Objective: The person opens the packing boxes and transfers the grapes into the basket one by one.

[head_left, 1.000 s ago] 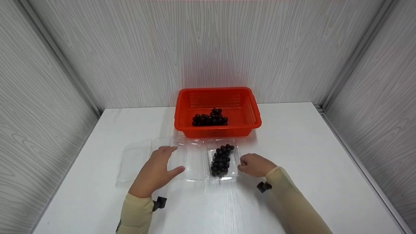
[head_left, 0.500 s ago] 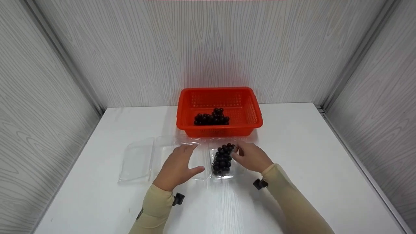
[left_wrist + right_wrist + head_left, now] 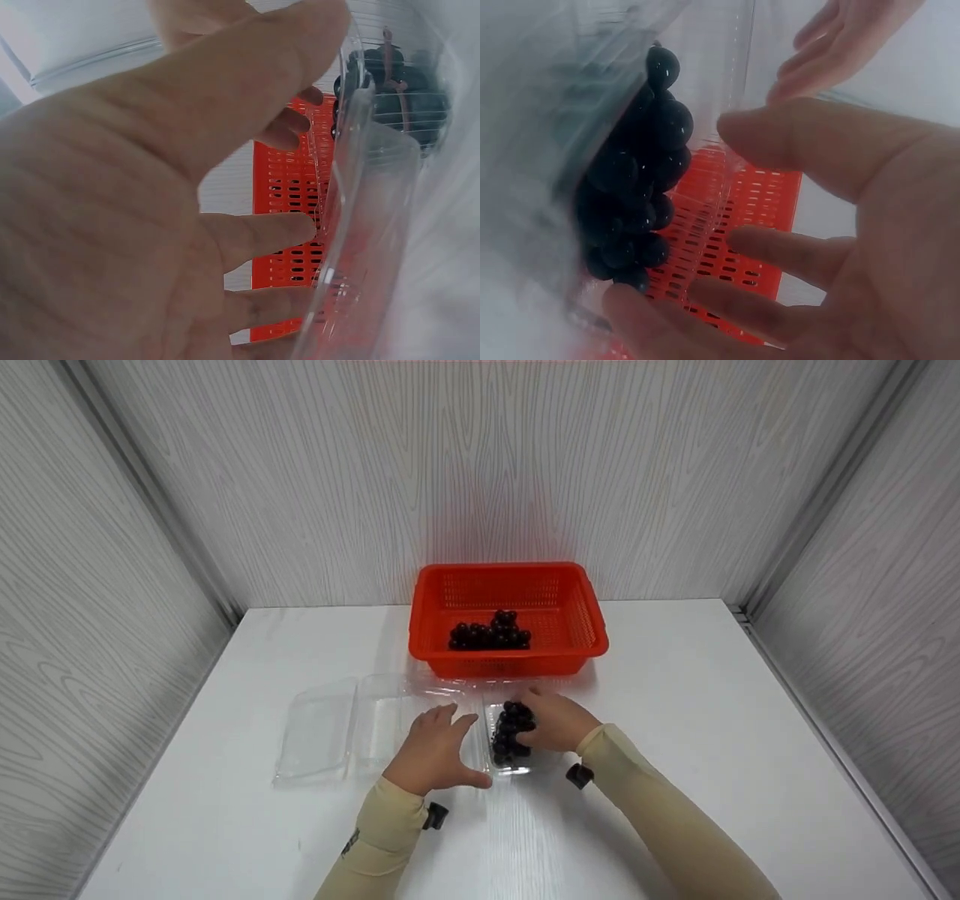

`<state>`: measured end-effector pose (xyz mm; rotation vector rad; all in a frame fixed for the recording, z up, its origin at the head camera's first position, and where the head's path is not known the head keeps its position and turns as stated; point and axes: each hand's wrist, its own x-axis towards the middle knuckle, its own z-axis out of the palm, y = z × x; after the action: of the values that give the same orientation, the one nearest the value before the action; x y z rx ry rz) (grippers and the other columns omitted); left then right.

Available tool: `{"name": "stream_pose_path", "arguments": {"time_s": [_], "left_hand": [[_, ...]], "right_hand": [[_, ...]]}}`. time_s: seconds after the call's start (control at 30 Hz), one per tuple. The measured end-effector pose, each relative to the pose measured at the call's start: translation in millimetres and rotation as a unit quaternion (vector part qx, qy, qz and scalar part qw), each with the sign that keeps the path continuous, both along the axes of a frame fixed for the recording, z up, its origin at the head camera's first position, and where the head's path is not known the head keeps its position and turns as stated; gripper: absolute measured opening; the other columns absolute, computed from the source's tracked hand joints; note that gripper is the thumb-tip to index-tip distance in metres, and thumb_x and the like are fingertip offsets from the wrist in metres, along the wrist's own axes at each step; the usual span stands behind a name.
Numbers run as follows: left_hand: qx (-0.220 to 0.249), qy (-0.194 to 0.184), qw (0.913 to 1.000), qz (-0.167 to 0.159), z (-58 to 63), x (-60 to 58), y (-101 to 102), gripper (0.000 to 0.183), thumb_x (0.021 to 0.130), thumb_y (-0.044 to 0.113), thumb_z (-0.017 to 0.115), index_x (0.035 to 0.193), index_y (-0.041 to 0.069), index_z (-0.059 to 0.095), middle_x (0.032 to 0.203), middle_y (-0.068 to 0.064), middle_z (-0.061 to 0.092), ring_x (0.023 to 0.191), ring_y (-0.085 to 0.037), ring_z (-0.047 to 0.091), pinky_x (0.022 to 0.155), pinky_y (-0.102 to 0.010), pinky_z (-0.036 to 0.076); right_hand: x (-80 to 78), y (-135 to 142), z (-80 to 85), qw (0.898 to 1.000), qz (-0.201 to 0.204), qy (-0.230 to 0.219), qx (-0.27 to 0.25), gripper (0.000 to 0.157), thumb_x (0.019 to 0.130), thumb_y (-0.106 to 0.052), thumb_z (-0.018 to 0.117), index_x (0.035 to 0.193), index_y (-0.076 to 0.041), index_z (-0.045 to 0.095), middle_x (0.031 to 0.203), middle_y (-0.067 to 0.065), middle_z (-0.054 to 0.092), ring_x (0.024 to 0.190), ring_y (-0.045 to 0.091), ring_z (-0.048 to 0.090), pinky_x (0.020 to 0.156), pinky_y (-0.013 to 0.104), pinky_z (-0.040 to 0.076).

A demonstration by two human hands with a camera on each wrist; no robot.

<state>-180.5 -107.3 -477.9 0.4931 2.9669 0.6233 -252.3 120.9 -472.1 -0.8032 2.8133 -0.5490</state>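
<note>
A bunch of dark grapes (image 3: 508,735) lies in the right-hand compartment of a clear plastic clamshell box (image 3: 491,769). Over its right side reaches my right hand (image 3: 559,721), hiding part of the bunch in the head view. The right wrist view shows that hand's thumb and fingers spread apart beside the grapes (image 3: 634,180), not closed round them. To the left, my left hand (image 3: 435,754) hovers above the clear plastic, thumb and fingers spread. In the left wrist view its fingers lie close to a clear plastic edge (image 3: 349,165).
Behind the plastic stands a red slotted basket (image 3: 510,664) with more dark grapes (image 3: 491,634) inside. Another clear plastic piece (image 3: 319,735) lies at the left on the white table (image 3: 712,720). Panels enclose the back and sides.
My right hand has moved left onto the grapes' right side, its curled fingers now spread. My left hand has shifted right and slightly down, staying spread.
</note>
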Motion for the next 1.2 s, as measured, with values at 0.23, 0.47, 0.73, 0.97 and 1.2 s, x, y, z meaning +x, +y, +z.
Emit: {"name": "stream_pose_path", "arguments": {"time_s": [0.23, 0.47, 0.73, 0.97, 1.2], "left_hand": [[-0.035, -0.003, 0.9992, -0.018, -12.5, -3.2, 5.1, 0.105, 0.068, 0.051, 0.093, 0.154, 0.012, 0.049, 0.154, -0.023, 0.047, 0.145, -0.045, 0.038, 0.121, -0.065, 0.021], [-0.037, -0.004, 0.9991, -0.021, -14.1, -8.9, 8.7, 0.101, 0.073, 0.043, 0.093, 0.156, 0.012, 0.046, 0.152, -0.017, 0.052, 0.144, -0.041, 0.041, 0.122, -0.067, 0.018], [-0.025, 0.010, 0.9987, -0.043, -16.0, -11.5, 9.3, 0.091, 0.076, 0.042, 0.091, 0.154, 0.017, 0.050, 0.148, -0.018, 0.056, 0.142, -0.040, 0.045, 0.118, -0.073, 0.016], [-0.006, -0.006, 0.9993, -0.037, -18.5, -11.3, 12.7, 0.087, 0.080, 0.049, 0.086, 0.154, 0.017, 0.052, 0.147, -0.017, 0.056, 0.143, -0.040, 0.043, 0.120, -0.072, 0.011], [-0.024, -0.011, 0.9995, -0.016, -23.0, -12.9, 17.4, 0.104, 0.079, 0.055, 0.085, 0.160, 0.009, 0.037, 0.152, -0.015, 0.052, 0.145, -0.035, 0.042, 0.122, -0.069, 0.013]], "right_hand": [[1.5, -2.5, -12.6, 0.998, 0.019, -0.035, 0.052, 0.071, 0.088, -0.022, 0.081, 0.153, -0.014, 0.052, 0.153, 0.014, 0.048, 0.131, 0.034, 0.056, 0.112, 0.051, 0.045], [1.3, -8.2, -13.6, 0.993, 0.026, -0.046, 0.101, 0.076, 0.090, -0.029, 0.079, 0.157, -0.022, 0.047, 0.159, 0.016, 0.042, 0.130, 0.039, 0.058, 0.110, 0.053, 0.047], [-7.5, -13.3, -25.8, 0.989, 0.048, -0.033, 0.133, 0.083, 0.088, -0.040, 0.082, 0.159, -0.025, 0.041, 0.154, 0.014, 0.044, 0.127, 0.033, 0.060, 0.106, 0.051, 0.051], [-7.8, -12.7, -29.8, 0.993, 0.039, -0.054, 0.095, 0.071, 0.087, -0.026, 0.079, 0.152, -0.025, 0.050, 0.143, 0.013, 0.046, 0.107, 0.028, 0.064, 0.098, 0.049, 0.056], [-2.9, -11.5, -29.7, 0.993, 0.054, -0.036, 0.103, 0.062, 0.091, -0.028, 0.077, 0.150, -0.026, 0.056, 0.143, 0.016, 0.047, 0.099, 0.025, 0.065, 0.098, 0.047, 0.057]]}}
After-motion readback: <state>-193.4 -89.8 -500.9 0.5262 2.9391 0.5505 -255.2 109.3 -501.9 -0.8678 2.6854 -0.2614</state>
